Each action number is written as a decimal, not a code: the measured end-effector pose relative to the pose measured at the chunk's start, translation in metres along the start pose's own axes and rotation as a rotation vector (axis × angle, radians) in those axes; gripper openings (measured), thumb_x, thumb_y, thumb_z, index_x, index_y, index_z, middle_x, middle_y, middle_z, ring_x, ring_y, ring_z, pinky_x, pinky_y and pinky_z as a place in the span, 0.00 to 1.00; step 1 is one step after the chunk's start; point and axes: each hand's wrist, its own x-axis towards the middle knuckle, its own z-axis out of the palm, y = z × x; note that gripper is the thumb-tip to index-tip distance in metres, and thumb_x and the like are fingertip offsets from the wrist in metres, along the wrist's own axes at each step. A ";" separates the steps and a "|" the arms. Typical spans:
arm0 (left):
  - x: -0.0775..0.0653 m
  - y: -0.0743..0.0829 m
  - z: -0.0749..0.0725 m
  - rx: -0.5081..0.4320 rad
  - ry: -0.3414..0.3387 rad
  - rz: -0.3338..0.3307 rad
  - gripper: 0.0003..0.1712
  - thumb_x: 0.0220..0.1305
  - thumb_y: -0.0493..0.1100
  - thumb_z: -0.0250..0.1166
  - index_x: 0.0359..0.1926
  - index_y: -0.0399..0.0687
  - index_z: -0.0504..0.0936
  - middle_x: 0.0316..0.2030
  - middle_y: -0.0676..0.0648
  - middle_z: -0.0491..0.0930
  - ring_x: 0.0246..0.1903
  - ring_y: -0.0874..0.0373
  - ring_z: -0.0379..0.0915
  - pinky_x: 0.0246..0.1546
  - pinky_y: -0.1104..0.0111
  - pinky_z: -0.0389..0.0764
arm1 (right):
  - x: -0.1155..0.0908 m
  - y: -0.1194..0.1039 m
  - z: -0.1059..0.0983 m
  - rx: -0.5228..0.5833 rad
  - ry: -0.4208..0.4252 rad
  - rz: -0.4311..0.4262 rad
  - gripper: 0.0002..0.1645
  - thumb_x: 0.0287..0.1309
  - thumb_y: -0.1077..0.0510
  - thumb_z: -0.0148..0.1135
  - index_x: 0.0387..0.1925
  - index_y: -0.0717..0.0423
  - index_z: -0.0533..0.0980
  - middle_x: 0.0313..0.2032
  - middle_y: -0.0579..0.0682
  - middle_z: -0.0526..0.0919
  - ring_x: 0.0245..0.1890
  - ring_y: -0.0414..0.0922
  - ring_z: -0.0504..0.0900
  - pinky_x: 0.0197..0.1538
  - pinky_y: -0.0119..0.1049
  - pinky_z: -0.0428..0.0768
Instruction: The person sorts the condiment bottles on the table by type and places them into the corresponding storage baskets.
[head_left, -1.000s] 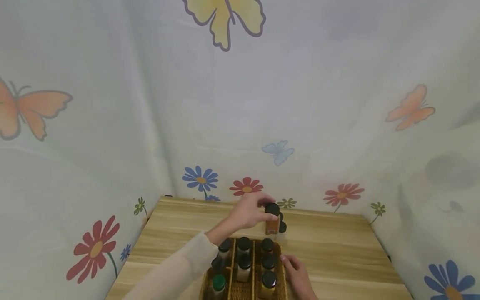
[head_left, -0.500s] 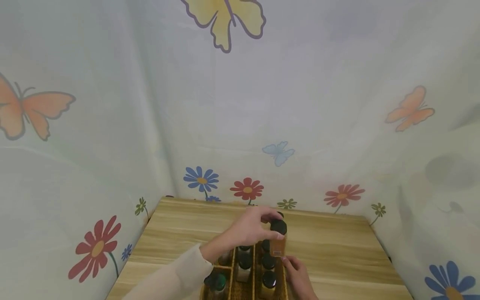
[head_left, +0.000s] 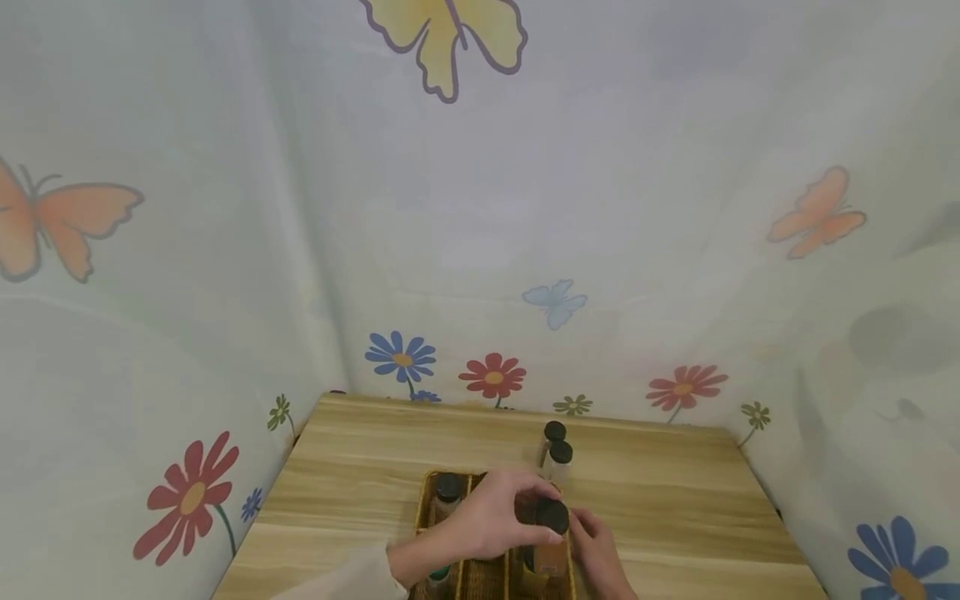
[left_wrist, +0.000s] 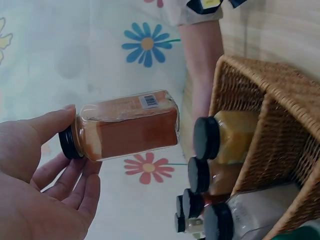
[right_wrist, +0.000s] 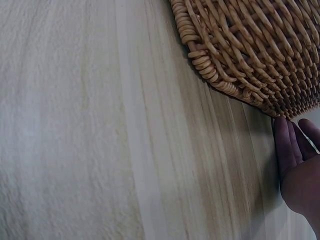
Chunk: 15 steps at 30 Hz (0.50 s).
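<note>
My left hand (head_left: 495, 517) pinches a spice jar (left_wrist: 135, 130) by its black lid, thumb on one side and fingers on the other. Reddish-brown powder fills much of the clear jar, which has a barcode label. In the head view it is held over the right column of a divided wicker basket (left_wrist: 280, 87). My right hand (head_left: 597, 550) rests against the basket's right side; the right wrist view shows its straight fingers (right_wrist: 284, 145) at the bottom edge. A jar of yellow powder (left_wrist: 235, 135) stands in the basket near the held jar.
Two black-lidded jars (head_left: 559, 454) stand on the wooden table (head_left: 675, 492) beyond the basket. Inside the basket are several more jars, including a black-lidded one (head_left: 448, 492) at back left and a green-lidded one (head_left: 438, 575). A flowered cloth (head_left: 450, 250) hangs around the table.
My left hand has brought the jar from behind the basket toward me, over its right column. The two jars behind now show more fully. My right hand stays at the basket's side.
</note>
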 end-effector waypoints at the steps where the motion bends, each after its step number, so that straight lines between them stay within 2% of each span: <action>1: -0.003 -0.002 0.002 -0.006 -0.004 0.006 0.20 0.62 0.50 0.80 0.55 0.60 0.88 0.47 0.63 0.84 0.44 0.68 0.82 0.43 0.71 0.84 | 0.000 -0.001 0.000 -0.008 0.007 0.013 0.30 0.79 0.42 0.58 0.60 0.66 0.80 0.55 0.59 0.85 0.48 0.46 0.82 0.44 0.39 0.84; 5: -0.012 -0.006 0.012 -0.007 -0.023 0.023 0.21 0.63 0.50 0.79 0.56 0.58 0.87 0.47 0.63 0.83 0.44 0.69 0.81 0.42 0.69 0.85 | 0.001 -0.002 -0.001 -0.080 0.026 0.024 0.30 0.78 0.40 0.58 0.59 0.63 0.82 0.56 0.57 0.85 0.50 0.48 0.80 0.47 0.40 0.80; 8: -0.017 -0.011 0.020 0.031 -0.037 0.023 0.22 0.63 0.50 0.79 0.57 0.56 0.87 0.48 0.64 0.83 0.45 0.71 0.80 0.44 0.69 0.84 | 0.002 -0.003 0.000 -0.116 0.033 0.016 0.28 0.78 0.40 0.58 0.58 0.60 0.83 0.56 0.56 0.86 0.54 0.50 0.81 0.53 0.42 0.78; 11: -0.020 -0.017 0.025 0.083 -0.052 0.002 0.22 0.63 0.51 0.80 0.56 0.58 0.87 0.49 0.66 0.83 0.48 0.73 0.78 0.47 0.71 0.82 | 0.001 -0.004 0.001 -0.134 0.032 0.005 0.28 0.78 0.41 0.58 0.57 0.60 0.84 0.56 0.56 0.87 0.57 0.50 0.81 0.58 0.42 0.77; 15: -0.021 -0.025 0.030 0.131 -0.071 -0.024 0.21 0.63 0.51 0.79 0.56 0.59 0.87 0.50 0.67 0.82 0.52 0.73 0.77 0.51 0.71 0.81 | 0.001 -0.005 0.001 -0.127 0.022 0.015 0.29 0.78 0.40 0.58 0.57 0.61 0.83 0.55 0.56 0.87 0.55 0.50 0.82 0.55 0.42 0.79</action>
